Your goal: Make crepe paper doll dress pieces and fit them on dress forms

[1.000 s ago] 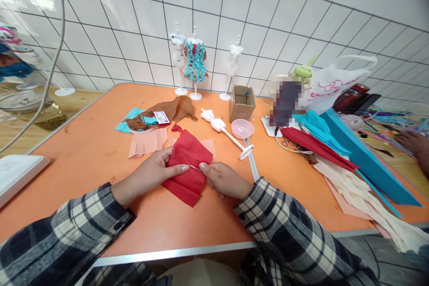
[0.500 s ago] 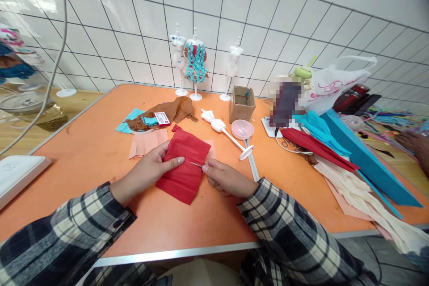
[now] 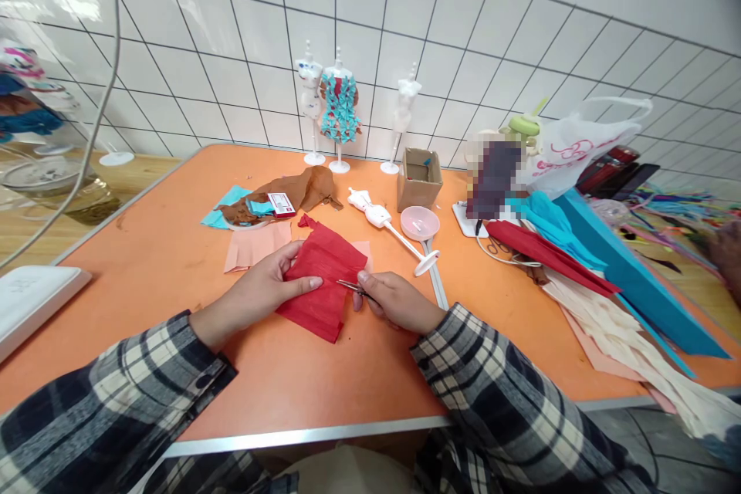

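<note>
Pinched between the thumb and fingers of my left hand is a sheet of red crepe paper, held above the table's front half. My right hand is closed on a small pair of scissors; their blades lie against the right part of the red sheet, pointing left. Whether they cut into it I cannot tell. A peach paper piece lies just behind my left hand. Beyond my right hand, a white mini mannequin lies on its side by a pink round dish.
Upright mannequins stand along the tiled wall, one in a turquoise ruffled dress. A small cardboard box is at the back. Brown cloth-like paper lies left; coloured paper and a blue folder right. Another person's hand shows far right.
The scissors show more plainly, with their blades farther over the red paper. My right hand has turned slightly, and the red sheet has shifted a little to the right.
</note>
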Demonstrator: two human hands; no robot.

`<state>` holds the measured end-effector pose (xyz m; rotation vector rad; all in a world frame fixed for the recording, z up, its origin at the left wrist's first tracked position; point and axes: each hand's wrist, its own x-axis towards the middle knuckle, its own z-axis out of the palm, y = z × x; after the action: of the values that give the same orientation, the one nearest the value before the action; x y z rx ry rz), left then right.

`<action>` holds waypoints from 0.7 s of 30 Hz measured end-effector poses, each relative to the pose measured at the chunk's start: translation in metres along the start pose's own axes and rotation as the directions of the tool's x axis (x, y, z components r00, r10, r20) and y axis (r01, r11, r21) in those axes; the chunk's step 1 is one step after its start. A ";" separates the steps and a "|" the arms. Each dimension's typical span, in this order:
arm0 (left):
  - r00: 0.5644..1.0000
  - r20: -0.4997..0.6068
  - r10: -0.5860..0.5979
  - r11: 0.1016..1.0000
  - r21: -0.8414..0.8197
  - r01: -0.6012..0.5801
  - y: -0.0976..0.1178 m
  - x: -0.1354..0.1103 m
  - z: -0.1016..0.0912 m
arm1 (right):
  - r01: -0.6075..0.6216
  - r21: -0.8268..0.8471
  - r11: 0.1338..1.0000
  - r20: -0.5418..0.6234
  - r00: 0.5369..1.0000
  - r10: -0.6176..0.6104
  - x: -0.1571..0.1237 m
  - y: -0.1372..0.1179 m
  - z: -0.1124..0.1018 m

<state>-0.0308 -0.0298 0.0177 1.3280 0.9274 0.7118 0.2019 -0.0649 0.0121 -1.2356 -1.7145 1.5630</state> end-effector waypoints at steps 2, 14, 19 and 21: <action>1.000 0.001 -0.001 1.000 0.009 0.001 0.001 0.000 0.000 | 0.012 -0.070 0.997 -0.018 1.000 -0.014 0.001 0.001 0.000; 0.995 -0.075 0.059 0.983 0.177 -0.045 0.002 -0.002 0.006 | 0.115 -0.220 0.969 -0.024 0.992 -0.123 0.004 0.006 0.008; 0.993 -0.093 0.066 0.984 0.168 -0.050 0.005 -0.006 0.008 | 0.117 -0.245 0.963 -0.063 0.989 -0.136 0.006 0.007 0.011; 0.995 -0.090 0.048 0.995 0.096 -0.040 0.005 -0.007 0.008 | 0.118 -0.276 0.954 -0.098 0.984 -0.150 0.006 0.006 0.009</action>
<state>-0.0272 -0.0392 0.0237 1.4118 1.0191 0.7768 0.1935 -0.0644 0.0031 -1.2813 -1.9355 1.1828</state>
